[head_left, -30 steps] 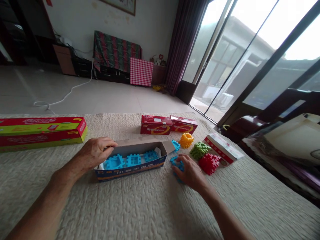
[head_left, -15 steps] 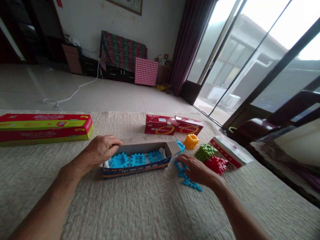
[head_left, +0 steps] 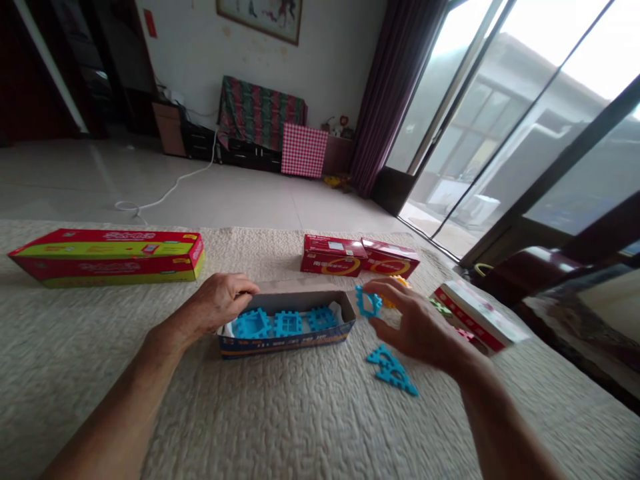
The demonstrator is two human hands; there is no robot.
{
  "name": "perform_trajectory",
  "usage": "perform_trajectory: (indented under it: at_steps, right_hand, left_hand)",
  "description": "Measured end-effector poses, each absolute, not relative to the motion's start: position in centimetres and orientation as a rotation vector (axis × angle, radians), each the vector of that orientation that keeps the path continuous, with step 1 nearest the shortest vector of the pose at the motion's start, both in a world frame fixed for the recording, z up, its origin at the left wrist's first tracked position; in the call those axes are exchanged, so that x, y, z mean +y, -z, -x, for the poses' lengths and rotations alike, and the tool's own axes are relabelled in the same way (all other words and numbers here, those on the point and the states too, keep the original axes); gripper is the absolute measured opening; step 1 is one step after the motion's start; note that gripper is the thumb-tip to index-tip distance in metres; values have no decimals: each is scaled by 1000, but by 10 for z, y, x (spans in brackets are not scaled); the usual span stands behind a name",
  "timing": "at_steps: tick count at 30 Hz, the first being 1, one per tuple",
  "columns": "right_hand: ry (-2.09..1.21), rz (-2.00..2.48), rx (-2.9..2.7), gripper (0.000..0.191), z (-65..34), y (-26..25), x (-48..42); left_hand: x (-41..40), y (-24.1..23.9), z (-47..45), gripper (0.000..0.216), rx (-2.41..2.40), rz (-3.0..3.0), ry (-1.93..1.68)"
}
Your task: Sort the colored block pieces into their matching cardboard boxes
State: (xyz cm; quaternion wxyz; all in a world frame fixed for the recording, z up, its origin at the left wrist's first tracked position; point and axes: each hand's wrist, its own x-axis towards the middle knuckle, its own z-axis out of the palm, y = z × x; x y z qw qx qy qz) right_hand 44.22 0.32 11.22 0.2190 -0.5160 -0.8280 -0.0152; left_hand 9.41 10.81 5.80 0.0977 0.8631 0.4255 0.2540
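My left hand [head_left: 220, 303] grips the left end of an open long cardboard box [head_left: 287, 337] that holds several blue interlocking plastic tiles [head_left: 273, 323]. My right hand [head_left: 417, 323] is raised just right of the box and pinches one blue tile [head_left: 369, 303] between thumb and fingertips. More blue tiles [head_left: 393, 370] lie on the bedspread below that hand. Behind the hand, bits of the yellow, green [head_left: 440, 308] and red tile stacks peek out, mostly hidden.
A long red and yellow box [head_left: 107, 255] lies at the left. Two small red boxes [head_left: 357, 257] stand behind the open box, and a white and red box [head_left: 477, 313] lies at the right. A cream quilted bedspread [head_left: 280, 413] covers the surface. Glass doors stand at the right.
My right hand lifted off the bedspread with one blue tile and moved up toward the box's right end. The left hand stayed on the box. The camera tilted up slightly.
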Motion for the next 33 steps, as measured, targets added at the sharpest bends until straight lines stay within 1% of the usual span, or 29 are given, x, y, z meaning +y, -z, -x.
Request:
perform_trajectory:
  at_steps: [3, 6, 19, 23, 27, 31, 33]
  right_hand:
    - [-72, 1364, -2398, 42, -408, -118, 21]
    - [-154, 1406, -2444, 40, -391, -113, 33]
    - [-287, 1443, -2432, 43, -392, -107, 35]
    - [-248, 1429, -2373, 36, -398, -112, 34]
    - [-106, 1419, -2206, 29, -420, -114, 40]
    - [15, 1522, -2063, 29, -450, -106, 52]
    - [9, 1625, -2023, 34, -463, -97, 58]
  left_hand:
    - [109, -57, -93, 30, 1245, -2578, -729]
    - [109, -56, -92, 30, 1237, -2597, -711]
    - [106, -63, -94, 31, 1263, -2584, -603]
    - [105, -65, -93, 31, 1270, -2575, -572]
    - [106, -65, -93, 31, 1263, -2573, -557]
    - [107, -64, -89, 31, 1246, -2552, -574]
    - [108, -65, -86, 30, 1256, -2539, -561]
